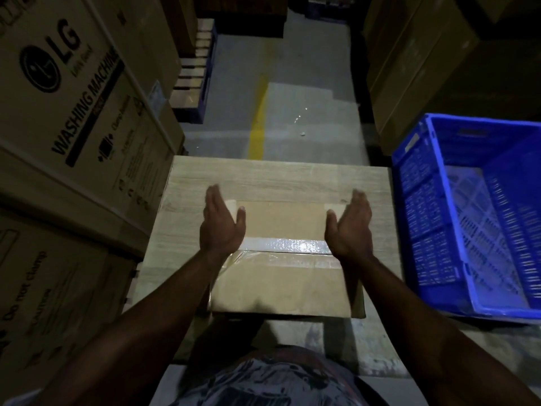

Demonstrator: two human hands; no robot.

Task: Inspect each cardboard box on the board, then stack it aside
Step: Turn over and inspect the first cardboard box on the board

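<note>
both hands flat-fingered — left hand (pixel 222 227), right hand (pixel 349 227) — flanking cardboard box (pixel 281 276)

Clearances around the board (pixel 263 177): open strip of board beyond the cardboard box (pixel 281 276); stacked cartons (pixel 73 112) wall the left edge; open-topped blue crate (pixel 468 215) just beside the right edge; floor aisle (pixel 278 112) open ahead.
</note>
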